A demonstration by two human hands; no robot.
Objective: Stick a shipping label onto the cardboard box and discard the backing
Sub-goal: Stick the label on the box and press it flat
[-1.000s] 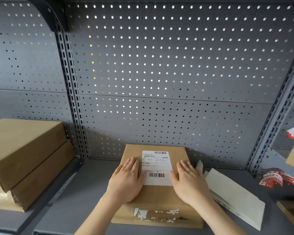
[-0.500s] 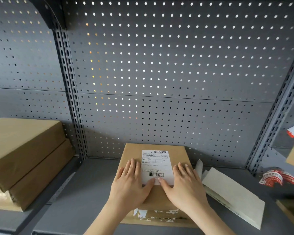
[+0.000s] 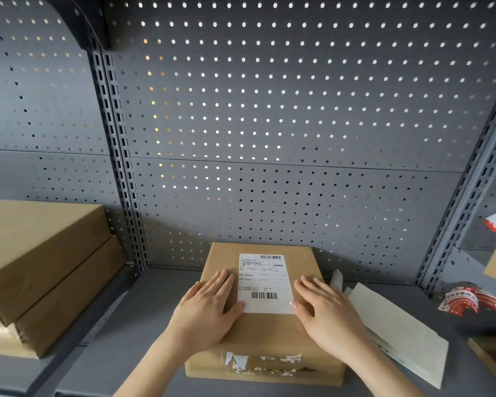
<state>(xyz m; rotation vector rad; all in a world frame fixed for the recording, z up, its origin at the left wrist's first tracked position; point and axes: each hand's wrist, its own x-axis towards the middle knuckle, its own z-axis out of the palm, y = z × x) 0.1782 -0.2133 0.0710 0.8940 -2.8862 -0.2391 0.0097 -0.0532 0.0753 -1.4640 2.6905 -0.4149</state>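
Both hands have slid apart from the lower edge of the shipping label [image 3: 265, 283], the left hand [image 3: 205, 309] and right hand [image 3: 325, 313] now lying with fingers released and flat on the cardboard box [image 3: 265, 330] either side of it, so the label looks smoothed down and stuck, with the backing still to discard.

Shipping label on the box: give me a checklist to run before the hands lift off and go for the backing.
1. Shipping label lies flat on top of the cardboard box: ok, no lifted corner shows.
2. Label sits square to the box edges: ok.
3. Left hand flat on the box, thumb at the label's lower left corner: ok.
4. Right hand flat on the box, thumb at the lower right corner: ok.
5. Backing located: cannot tell; pale sheets lie right of the box, which one is the backing is unclear.
6. Box resting steady on the shelf: ok.
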